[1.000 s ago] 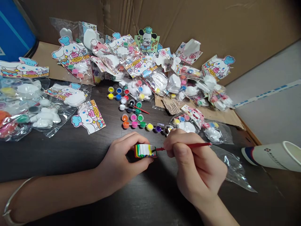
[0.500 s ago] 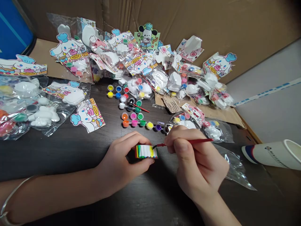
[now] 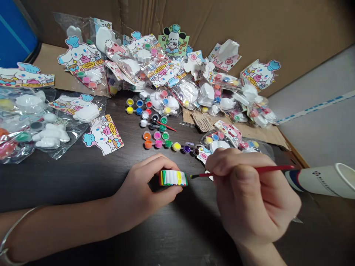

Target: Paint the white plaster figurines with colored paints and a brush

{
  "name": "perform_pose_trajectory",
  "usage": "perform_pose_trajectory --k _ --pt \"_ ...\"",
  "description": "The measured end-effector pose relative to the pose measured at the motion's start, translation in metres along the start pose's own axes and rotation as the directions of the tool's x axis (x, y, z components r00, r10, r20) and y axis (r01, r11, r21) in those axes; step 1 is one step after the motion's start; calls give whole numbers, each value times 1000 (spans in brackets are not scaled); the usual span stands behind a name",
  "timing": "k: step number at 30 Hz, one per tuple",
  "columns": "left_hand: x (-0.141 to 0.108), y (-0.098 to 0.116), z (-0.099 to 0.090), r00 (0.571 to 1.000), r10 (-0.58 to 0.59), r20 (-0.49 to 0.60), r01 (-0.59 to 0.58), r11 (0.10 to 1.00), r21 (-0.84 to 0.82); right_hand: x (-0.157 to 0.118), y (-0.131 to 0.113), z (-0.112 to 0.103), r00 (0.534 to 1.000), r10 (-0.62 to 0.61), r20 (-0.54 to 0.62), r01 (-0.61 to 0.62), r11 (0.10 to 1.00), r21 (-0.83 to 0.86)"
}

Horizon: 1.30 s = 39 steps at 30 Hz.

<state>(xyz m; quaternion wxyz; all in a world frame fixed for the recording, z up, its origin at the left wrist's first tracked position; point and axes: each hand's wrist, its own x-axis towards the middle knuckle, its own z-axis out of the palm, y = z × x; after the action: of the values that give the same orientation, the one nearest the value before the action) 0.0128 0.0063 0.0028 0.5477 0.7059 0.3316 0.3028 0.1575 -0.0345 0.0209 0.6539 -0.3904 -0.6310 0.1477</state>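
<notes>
The person's left hand (image 3: 141, 188) hovers low over the dark wood surface (image 3: 83, 177), a thin silver bangle (image 3: 13, 232) on its wrist. Its fingers (image 3: 156, 162) curl closed around a small white ridged piece striped with green, yellow and red paint (image 3: 173, 178), holding it from both sides. The right hand (image 3: 252, 199) has its fingers (image 3: 224, 160) pinched on a thin red-handled paintbrush (image 3: 249, 171) (its dark tip is just beside the piece, not touching). Farther off sit linked round paint pots (image 3: 158, 142), a white paper cup lying on its side (image 3: 318, 181), and clear plastic bags of white moulded figures (image 3: 166, 74) heaped against a brown cardboard wall (image 3: 249, 22).
</notes>
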Motion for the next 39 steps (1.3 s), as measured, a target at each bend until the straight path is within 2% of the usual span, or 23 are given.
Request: perform_pose_trajectory --k 8,14,21,25,29,33,36,39 --pt "-1 -1 1 999 -38 -2 38 998 -48 -4 -2 -1 995 -12 98 10 1000 19" --pt "0 -2 1 999 -35 3 35 998 -47 -4 -1 -1 985 6 172 4 998 -60" --pt "0 -1 1 999 -36 3 36 999 -37 -5 -2 -1 991 -43 124 53 996 -76" --pt "-1 -1 1 999 -36 6 36 998 -42 -4 -4 -3 984 -3 181 20 996 -92" --pt "-1 -1 1 1000 -26 7 27 999 -27 -3 -2 -2 990 -35 138 49 994 -100" --pt "-1 -1 1 1000 -21 11 22 1000 -19 -3 -1 -1 986 -3 169 22 994 -110" --pt "-1 0 0 1000 0 8 0 1000 0 -4 -1 -1 992 3 124 19 984 -178" --pt "-2 0 0 1000 11 19 -11 1000 7 -3 -2 -2 994 -16 109 31 990 -139"
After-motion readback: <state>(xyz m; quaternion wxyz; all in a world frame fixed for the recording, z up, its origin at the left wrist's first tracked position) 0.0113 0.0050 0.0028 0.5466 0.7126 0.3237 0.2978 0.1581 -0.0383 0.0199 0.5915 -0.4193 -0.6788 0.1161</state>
